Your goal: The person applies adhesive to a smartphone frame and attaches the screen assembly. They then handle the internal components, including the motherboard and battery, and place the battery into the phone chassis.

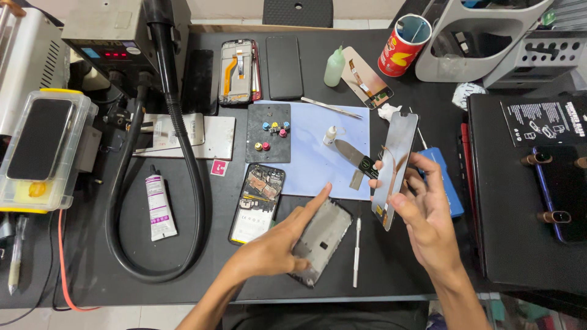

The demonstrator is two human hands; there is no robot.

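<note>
My right hand (425,211) holds a thin phone display panel (396,165) upright on its edge, above the black work mat. My left hand (278,247) grips a grey phone frame (324,238) by its lower left side, index finger stretched along its upper edge. An opened phone (257,205) with bare circuit board and battery lies just left of the frame. A white-handled tool (357,250) rests between my two hands. A metal pry blade (354,160) lies on the light blue mat (312,171), close to the panel.
A hot-air station (116,43) with a black hose (183,183) stands at the back left. A glue tube (160,208), a screw tray (268,132), two phones (260,68), a green squeeze bottle (334,66), tweezers (330,107), a red cup (403,46) and a black machine (532,183) are spread around.
</note>
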